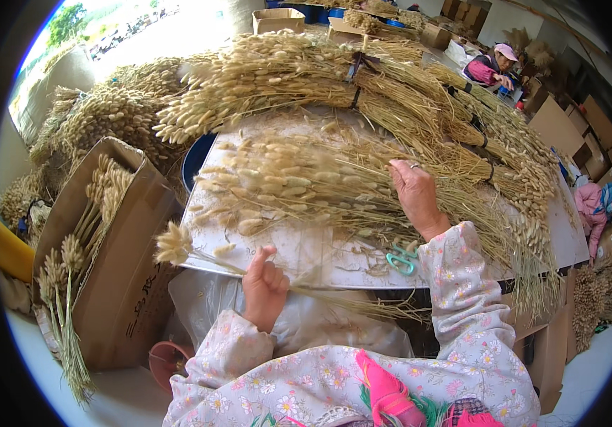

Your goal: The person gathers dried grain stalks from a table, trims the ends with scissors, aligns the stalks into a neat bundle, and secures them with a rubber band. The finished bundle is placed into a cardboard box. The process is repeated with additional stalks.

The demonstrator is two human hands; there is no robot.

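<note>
My left hand (pixel 263 288) is closed around the stems of a small bunch of dried bunny-tail grass (pixel 175 245) at the table's front edge. The fluffy heads point left, and the stems trail out to the right below the edge. Farther in, my right hand (pixel 418 193), with a ring on one finger, has its fingers pinched on stems in a loose spread of the same dried grass (pixel 292 181). That spread lies across the white table (pixel 306 267), heads toward the left. Teal-handled scissors (pixel 401 262) lie near my right sleeve.
Large tied bundles of dried grass (pixel 263 85) line the table's far side and curve to the right. At left stands an open cardboard box (pixel 124 263) with bunches in it. A co-worker in a pink cap (pixel 505 52) sits at the back right; another person's pink sleeve (pixel 591 210) shows at right.
</note>
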